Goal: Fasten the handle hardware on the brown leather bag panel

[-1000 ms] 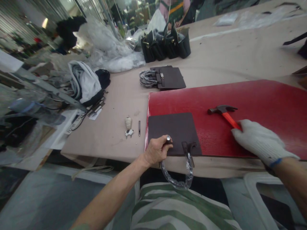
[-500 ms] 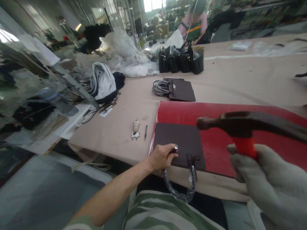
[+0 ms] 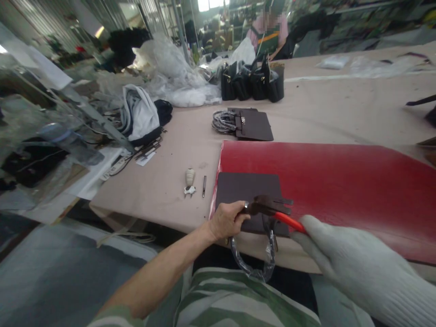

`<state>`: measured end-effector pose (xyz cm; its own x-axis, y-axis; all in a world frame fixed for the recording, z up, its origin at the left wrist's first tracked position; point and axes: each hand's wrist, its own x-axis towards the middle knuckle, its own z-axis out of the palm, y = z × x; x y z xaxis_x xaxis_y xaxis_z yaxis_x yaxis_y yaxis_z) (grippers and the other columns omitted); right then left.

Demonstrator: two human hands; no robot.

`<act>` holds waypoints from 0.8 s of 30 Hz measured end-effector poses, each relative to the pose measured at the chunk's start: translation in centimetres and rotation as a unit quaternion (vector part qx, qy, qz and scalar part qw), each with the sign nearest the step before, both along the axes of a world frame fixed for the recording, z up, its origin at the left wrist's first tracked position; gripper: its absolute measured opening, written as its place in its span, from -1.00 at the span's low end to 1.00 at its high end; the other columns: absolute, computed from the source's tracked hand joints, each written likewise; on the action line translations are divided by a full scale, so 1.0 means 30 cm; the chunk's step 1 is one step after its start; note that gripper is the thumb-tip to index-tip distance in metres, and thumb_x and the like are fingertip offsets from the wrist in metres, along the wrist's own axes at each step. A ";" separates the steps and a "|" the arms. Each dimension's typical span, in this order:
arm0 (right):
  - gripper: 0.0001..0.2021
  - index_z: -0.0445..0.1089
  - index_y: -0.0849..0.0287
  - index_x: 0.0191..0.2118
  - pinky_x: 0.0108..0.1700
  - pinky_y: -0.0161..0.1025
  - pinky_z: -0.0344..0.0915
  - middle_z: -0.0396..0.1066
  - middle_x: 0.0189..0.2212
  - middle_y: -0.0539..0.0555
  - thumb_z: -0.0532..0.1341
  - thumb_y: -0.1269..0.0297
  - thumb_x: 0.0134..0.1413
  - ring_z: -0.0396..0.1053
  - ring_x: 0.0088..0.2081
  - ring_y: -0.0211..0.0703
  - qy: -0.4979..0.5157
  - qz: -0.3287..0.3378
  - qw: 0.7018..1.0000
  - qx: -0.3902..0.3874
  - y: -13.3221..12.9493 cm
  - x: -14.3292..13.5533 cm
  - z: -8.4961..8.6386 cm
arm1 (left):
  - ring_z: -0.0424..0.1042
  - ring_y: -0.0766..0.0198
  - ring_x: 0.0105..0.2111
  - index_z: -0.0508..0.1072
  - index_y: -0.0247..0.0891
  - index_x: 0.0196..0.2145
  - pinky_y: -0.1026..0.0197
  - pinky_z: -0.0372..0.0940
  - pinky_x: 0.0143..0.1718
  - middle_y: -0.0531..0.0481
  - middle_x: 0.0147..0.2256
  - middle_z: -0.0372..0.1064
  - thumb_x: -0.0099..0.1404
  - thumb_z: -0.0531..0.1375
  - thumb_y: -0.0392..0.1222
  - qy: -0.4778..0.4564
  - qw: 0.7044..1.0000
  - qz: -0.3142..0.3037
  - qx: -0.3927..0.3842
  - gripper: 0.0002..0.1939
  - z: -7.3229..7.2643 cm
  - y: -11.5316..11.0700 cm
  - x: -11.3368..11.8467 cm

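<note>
My bare left hand [image 3: 225, 221] is closed around a short metal tool with a shiny end [image 3: 246, 205], most of it hidden by the fingers. It rests over a flat dark brown bag panel [image 3: 250, 184]. A bag handle [image 3: 254, 271] wrapped in clear film is joined to the panel and hangs over the table edge. In a pale work glove, my right hand [image 3: 335, 243] grips the red handle of a claw hammer [image 3: 269, 204]. The hammer's striking face is right at the tool's shiny end; I cannot tell whether they touch.
The panel lies on a red sheet [image 3: 327, 177]. To the left are a white plug-like item [image 3: 190, 182] and a thin metal rod [image 3: 204, 186]. Dark brown bag parts [image 3: 254, 125], black bags [image 3: 252, 84] and plastic film [image 3: 177, 77] sit farther back. A person [image 3: 269, 34] stands behind.
The hammer has swung down and left from its raised place at the right to the metal tool in my left hand. My left hand stays over the panel. The view has shifted slightly.
</note>
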<state>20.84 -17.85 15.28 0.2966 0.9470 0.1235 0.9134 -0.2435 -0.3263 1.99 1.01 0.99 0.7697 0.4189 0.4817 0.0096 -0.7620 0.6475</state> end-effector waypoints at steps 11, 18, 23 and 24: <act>-0.64 0.41 0.23 -0.12 -0.35 -0.07 0.24 0.48 -0.26 0.33 0.01 0.06 0.29 0.44 -0.33 0.13 -0.038 -0.218 0.969 -0.108 0.005 0.256 -0.235 | 0.57 0.18 -0.27 0.42 -0.21 -0.17 0.22 0.43 -0.21 -0.05 -0.26 0.54 0.37 0.19 -0.26 0.014 0.999 -0.012 -0.046 -0.93 0.018 0.003 -0.004; -0.57 0.52 0.13 -0.10 -0.12 0.03 0.40 0.54 -0.28 0.18 0.17 -0.10 0.15 0.49 -0.26 0.12 0.302 -0.366 0.877 0.076 -0.105 -0.056 -0.332 | 0.57 0.19 -0.25 0.45 -0.23 -0.13 0.21 0.43 -0.16 -0.07 -0.23 0.55 0.36 0.21 -0.27 0.019 0.997 -0.009 -0.078 -0.88 0.016 0.003 -0.009; -0.54 0.52 0.20 -0.28 -0.41 -0.18 0.41 0.54 -0.34 0.17 0.53 0.01 -0.28 0.46 -0.44 -0.06 0.796 -0.338 0.496 0.077 -0.086 -0.294 -0.478 | 0.55 0.21 -0.23 0.49 -0.25 -0.20 0.21 0.43 -0.15 -0.07 -0.24 0.54 0.34 0.20 -0.28 0.029 0.981 0.010 -0.191 -0.91 0.036 0.008 -0.002; -0.53 0.54 0.20 -0.25 -0.38 -0.20 0.43 0.56 -0.28 0.18 0.56 0.06 -0.31 0.49 -0.40 -0.07 0.829 -0.325 0.445 0.092 -0.065 -0.318 -0.494 | 0.55 0.21 -0.24 0.48 -0.26 -0.20 0.21 0.43 -0.15 -0.06 -0.25 0.54 0.34 0.19 -0.27 0.023 0.973 0.014 -0.229 -0.91 0.039 0.008 0.000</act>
